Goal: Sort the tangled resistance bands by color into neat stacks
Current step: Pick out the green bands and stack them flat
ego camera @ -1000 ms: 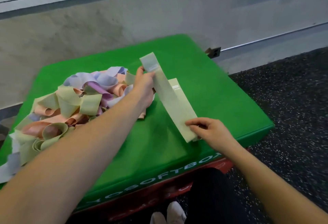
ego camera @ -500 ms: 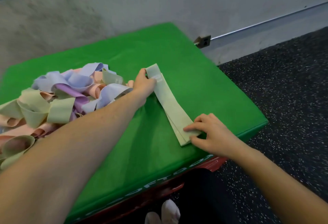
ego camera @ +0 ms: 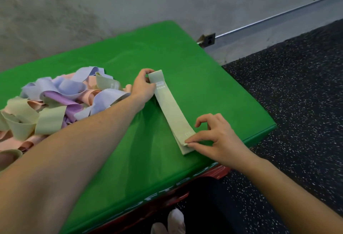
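A small stack of pale green bands [ego camera: 171, 112] lies flat and diagonal on the green soft box [ego camera: 213, 89]. My left hand [ego camera: 143, 89] pinches the far end of the top band between thumb and fingers. At the near end my right hand [ego camera: 215, 139] pinches the corner of the top band with thumb and forefinger, other fingers lifted. A tangled heap of pale green, lilac, purple and pink bands [ego camera: 55, 103] sits on the left part of the box, beside my left forearm.
The box's right and near edges drop to a dark speckled rubber floor [ego camera: 297, 103]. A concrete wall [ego camera: 130, 1] rises behind, with a metal rail and bracket [ego camera: 208, 39] at its base. White shoe tips [ego camera: 172, 222] show below the box's red side.
The pale green band came down from a raised tilt to lie flat on the stack. My right hand shifted from pressing the near end to pinching its corner.
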Demonstrator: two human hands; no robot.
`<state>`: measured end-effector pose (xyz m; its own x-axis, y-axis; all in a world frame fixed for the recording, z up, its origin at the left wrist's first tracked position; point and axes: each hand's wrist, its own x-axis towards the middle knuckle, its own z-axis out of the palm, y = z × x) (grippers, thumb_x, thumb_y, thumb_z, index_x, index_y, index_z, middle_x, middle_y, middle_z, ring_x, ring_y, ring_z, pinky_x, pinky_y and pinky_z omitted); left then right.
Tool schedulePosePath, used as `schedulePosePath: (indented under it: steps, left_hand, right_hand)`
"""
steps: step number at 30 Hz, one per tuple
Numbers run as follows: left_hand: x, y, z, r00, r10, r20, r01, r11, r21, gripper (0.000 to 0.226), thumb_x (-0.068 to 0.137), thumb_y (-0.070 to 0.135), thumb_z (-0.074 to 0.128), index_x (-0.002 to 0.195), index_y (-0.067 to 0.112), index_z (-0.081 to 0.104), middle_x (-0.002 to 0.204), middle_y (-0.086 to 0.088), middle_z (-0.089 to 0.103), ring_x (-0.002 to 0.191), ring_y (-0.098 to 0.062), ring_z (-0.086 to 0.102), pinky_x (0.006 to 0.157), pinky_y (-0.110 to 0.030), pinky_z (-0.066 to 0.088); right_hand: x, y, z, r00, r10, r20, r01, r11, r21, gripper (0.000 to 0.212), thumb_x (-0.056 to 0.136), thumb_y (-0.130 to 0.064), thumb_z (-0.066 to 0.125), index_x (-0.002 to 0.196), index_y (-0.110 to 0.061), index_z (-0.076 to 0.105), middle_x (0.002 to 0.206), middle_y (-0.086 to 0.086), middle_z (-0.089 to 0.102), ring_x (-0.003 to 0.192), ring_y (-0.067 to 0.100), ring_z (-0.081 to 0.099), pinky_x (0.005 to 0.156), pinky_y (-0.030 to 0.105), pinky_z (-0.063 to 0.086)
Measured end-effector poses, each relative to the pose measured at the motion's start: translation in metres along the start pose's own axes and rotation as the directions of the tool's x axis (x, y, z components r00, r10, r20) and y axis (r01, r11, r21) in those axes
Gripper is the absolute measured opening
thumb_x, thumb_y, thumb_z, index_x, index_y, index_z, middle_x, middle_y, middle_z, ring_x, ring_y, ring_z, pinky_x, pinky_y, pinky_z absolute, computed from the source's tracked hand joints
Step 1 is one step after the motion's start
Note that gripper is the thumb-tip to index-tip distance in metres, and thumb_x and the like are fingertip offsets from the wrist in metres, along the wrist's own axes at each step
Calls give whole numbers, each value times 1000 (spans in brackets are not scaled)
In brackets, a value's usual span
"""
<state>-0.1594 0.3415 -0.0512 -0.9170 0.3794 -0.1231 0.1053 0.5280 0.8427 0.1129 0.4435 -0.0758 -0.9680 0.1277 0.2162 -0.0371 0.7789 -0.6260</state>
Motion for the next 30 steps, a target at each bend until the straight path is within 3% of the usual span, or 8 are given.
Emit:
schedulePosePath:
  steps: [5, 10, 15, 17, 20, 23, 26, 30]
  left_hand:
    - [1, -2, 2, 1000, 2, -19, 0, 998, 58, 47, 95, -3, 56, 135, 20, 50, 120, -1, 61, 103, -18, 60, 65, -18, 48]
    - [6, -4, 3, 999, 10, -41, -6, 996, 85, 44, 96, 0, 56, 135, 20, 53, 114, 4, 59, 100, -15, 58, 66, -17, 45]
    - [9, -6, 7, 998, 16, -53, -7, 986, 169, 46, 95, -2, 55, 136, 20, 52, 129, 0, 59, 102, -19, 63, 86, -31, 56]
    - [13, -8, 9, 998, 15, -61, -1, 978, 211, 48, 97, 0, 53, 140, 20, 51, 138, -1, 53, 104, -19, 60, 81, -13, 42]
    - [10, -5, 9, 996, 35, -83, -9, 956, 294, 51, 99, 1, 49, 146, 20, 47, 150, 0, 36, 104, -14, 45, 76, 0, 20]
    - [9, -2, 10, 998, 56, -30, -43, 946, 321, 57, 98, -2, 49, 150, 19, 42, 156, 2, 29, 102, -15, 54, 60, -2, 37]
    - [-3, 9, 6, 999, 33, 4, -32, 939, 343, 56, 98, 0, 49, 150, 21, 43, 158, 0, 28, 79, -4, 43, 53, 9, 26]
    - [-24, 15, -3, 987, 142, 76, -161, 897, 411, 45, 100, 10, 53, 144, 19, 48, 155, -1, 29, 86, -3, 43, 57, 12, 23]
  right_hand:
    - [1, 8, 15, 992, -84, 97, 92, 992, -81, 27, 89, -61, 57, 105, -46, 73, 102, -26, 49, 95, 2, 42, 84, 30, 35]
    - [0, 18, 13, 990, -97, 105, 100, 995, -21, 23, 87, -56, 64, 105, -45, 70, 104, -30, 50, 98, -4, 48, 93, 28, 37]
    - [1, 21, 15, 989, -104, 107, 105, 994, -9, 22, 86, -55, 65, 103, -44, 72, 105, -28, 52, 98, -3, 49, 93, 26, 33]
    - [1, 22, 15, 989, -102, 107, 103, 995, -6, 22, 86, -53, 65, 104, -44, 72, 105, -28, 52, 99, -3, 49, 93, 25, 32]
    - [0, 23, 14, 990, -86, 115, 86, 996, 4, 22, 86, -53, 65, 106, -45, 71, 106, -29, 51, 101, -3, 49, 95, 24, 32]
    - [0, 21, 13, 990, -71, 122, 70, 997, 11, 23, 86, -53, 64, 106, -45, 71, 106, -30, 50, 102, -5, 47, 96, 23, 31]
    - [0, 17, 12, 991, -55, 126, 55, 998, 6, 23, 85, -52, 65, 106, -45, 70, 105, -31, 50, 103, -7, 46, 96, 23, 30]
    - [2, 11, 7, 991, 8, 133, -22, 995, 100, 22, 83, -54, 66, 103, -46, 69, 105, -29, 56, 104, -6, 51, 98, 24, 34]
